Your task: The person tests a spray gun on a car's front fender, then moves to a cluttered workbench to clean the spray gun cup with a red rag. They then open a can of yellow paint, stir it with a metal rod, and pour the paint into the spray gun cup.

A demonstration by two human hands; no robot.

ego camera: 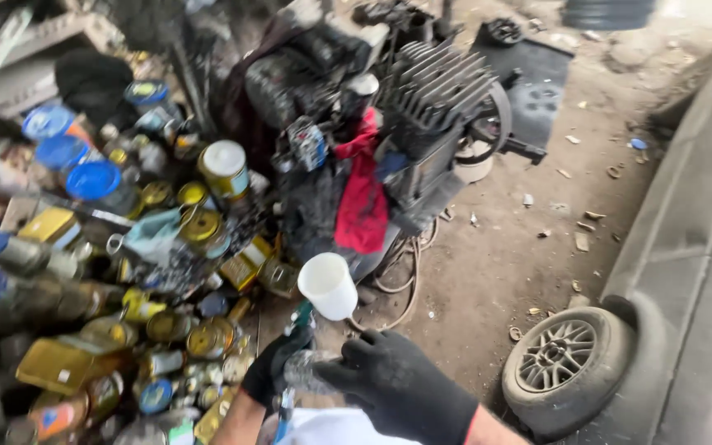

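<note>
Crowding in on the left, a heap of paint cans (125, 272) is pressing right up beside us, and a finned compressor (430, 124) draped with a red rag (363, 194) is blocking the far side. We are gripping a spray gun (298, 363), its white cup (328, 285) rising above: our left hand (274, 367) wrapping the handle, our right hand (397, 387) closing its fingers on the body. A car wheel (562, 363) is sitting near right on the dirt floor (504, 264).

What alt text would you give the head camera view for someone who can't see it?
Two black-gloved hands, left and right, hold a spray gun with a white cup above a dirt floor, beside piled paint cans, a grimy compressor and a car wheel.
</note>
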